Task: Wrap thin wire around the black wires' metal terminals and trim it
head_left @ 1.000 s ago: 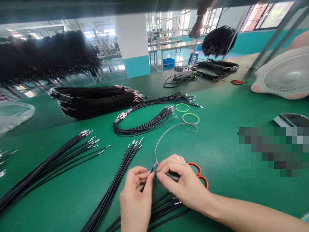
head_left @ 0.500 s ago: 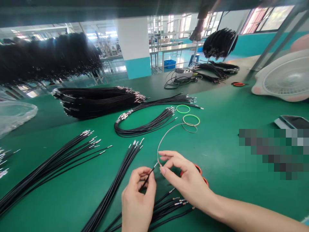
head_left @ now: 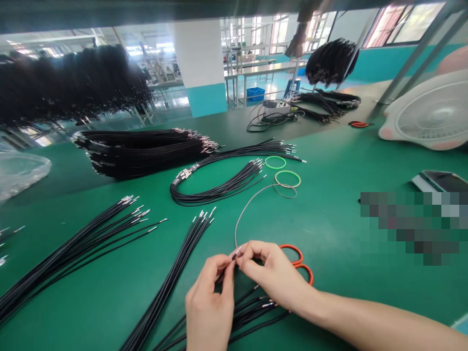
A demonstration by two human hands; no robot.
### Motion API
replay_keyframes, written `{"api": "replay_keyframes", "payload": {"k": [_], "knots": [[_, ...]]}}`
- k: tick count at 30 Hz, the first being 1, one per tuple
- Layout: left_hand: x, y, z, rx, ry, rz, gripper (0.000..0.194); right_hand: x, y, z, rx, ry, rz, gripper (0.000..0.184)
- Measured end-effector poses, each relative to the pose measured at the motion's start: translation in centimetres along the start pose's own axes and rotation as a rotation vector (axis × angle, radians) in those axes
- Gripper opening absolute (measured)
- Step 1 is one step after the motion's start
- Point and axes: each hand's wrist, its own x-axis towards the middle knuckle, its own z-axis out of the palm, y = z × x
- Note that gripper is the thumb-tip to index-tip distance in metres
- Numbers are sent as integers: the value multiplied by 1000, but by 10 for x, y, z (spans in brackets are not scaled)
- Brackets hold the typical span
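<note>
My left hand (head_left: 209,302) pinches a thin black wire (head_left: 227,265) just below its metal-tipped end (head_left: 236,253). My right hand (head_left: 270,273) sits against that tip, its fingers closed on the end of a thin pale wire (head_left: 248,207), which arcs up and away towards the rings. Under my right hand lie the orange handles of a pair of scissors (head_left: 294,256), with their blades hidden. A loose bunch of black terminated wires (head_left: 252,312) lies below my hands. Another bunch (head_left: 171,278) runs past my left hand.
The green work mat (head_left: 329,219) holds more black wire bundles (head_left: 219,187) and green rings (head_left: 275,162). Further back are a wired grey box (head_left: 274,108) and hanging wire bundles (head_left: 73,83). A white fan (head_left: 427,114) stands at the right, beside a blurred patch.
My right hand has moved down and left, its fingers closing in from above onto the wire tip. The two hands now touch. The view has shifted slightly.
</note>
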Motion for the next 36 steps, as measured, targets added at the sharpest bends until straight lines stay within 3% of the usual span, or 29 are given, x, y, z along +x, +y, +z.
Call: {"api": "replay_keyframes", "payload": {"k": [7, 17, 20, 24, 30, 33, 36], "knots": [[0, 0, 4, 0, 68, 104, 13, 1, -3, 0, -1, 17, 20, 20], [0, -2, 3, 36, 31, 162, 16, 2, -1, -1, 2, 5, 46, 19], [0, -4, 3, 19, 35, 64, 10, -1, -2, -1, -64, 18, -20, 18], [3, -9, 4, -34, 52, -84, 10, -8, -4, -2, -325, 87, -239, 17], [7, -6, 4, -68, 83, -129, 13, -13, -3, -2, -649, 46, -522, 14], [7, -5, 4, -65, 82, -113, 13, -11, -3, -3, -699, 55, -513, 15], [7, -7, 4, -61, 84, -101, 13, -8, -5, -5, -588, 106, -388, 15]]}}
